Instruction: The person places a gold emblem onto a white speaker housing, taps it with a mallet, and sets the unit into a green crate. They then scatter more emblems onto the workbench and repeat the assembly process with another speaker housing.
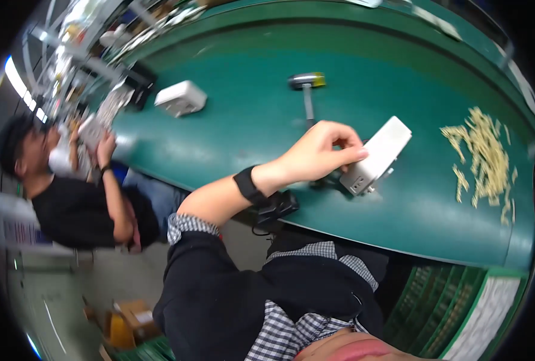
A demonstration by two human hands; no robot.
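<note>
My left hand [324, 150] reaches over the green bench, its thumb and fingers curled together in a pinch. The fingertips meet at the left edge of a white box-shaped device [384, 147]. Whatever they pinch, if anything, is too small or hidden to make out. The device lies at a slant, with sockets and small metal connectors on its near end and side. Just beyond the hand is a hammer [307, 81] with a black and yellow head, its handle end partly behind the hand. Dark items under the wrist are mostly covered. My right hand does not show.
A pile of pale yellow strips [487, 159] lies on the bench [243, 132] at the right. Another white device [181, 98] stands at the far left. A co-worker [75, 198] in black holds a white device there. Green racks [430, 301] are below the near edge.
</note>
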